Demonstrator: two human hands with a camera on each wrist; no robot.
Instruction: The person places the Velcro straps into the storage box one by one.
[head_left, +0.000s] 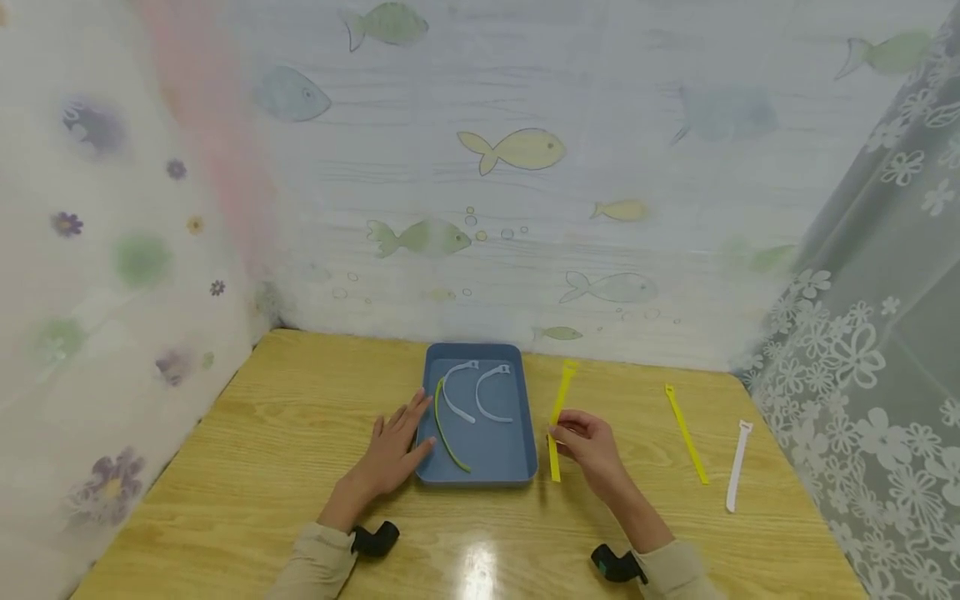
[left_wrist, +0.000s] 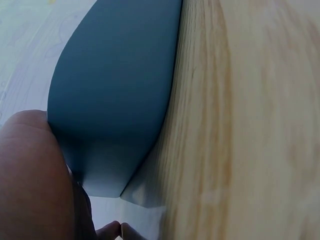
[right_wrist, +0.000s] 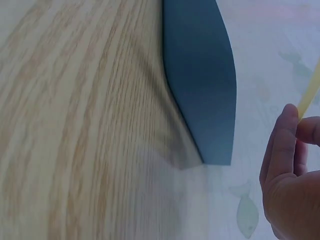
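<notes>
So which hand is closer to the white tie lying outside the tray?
Right. The right hand pinches a yellow tie, nearer the white tie; the left hand rests against the blue tray.

A yellow tie point(head_left: 557, 418) is lying lengthwise on the wood just right of the blue tray point(head_left: 510, 457), pinched near its middle by the right hand point(head_left: 588, 446). The left hand point(head_left: 393, 450) is resting flat against the tray's left wall.

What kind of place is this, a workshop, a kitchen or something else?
Probably a small screened-off work booth, not a kitchen: a wooden table hemmed in by a fish-print curtain and a lace curtain, with a blue tray of straps.
</notes>
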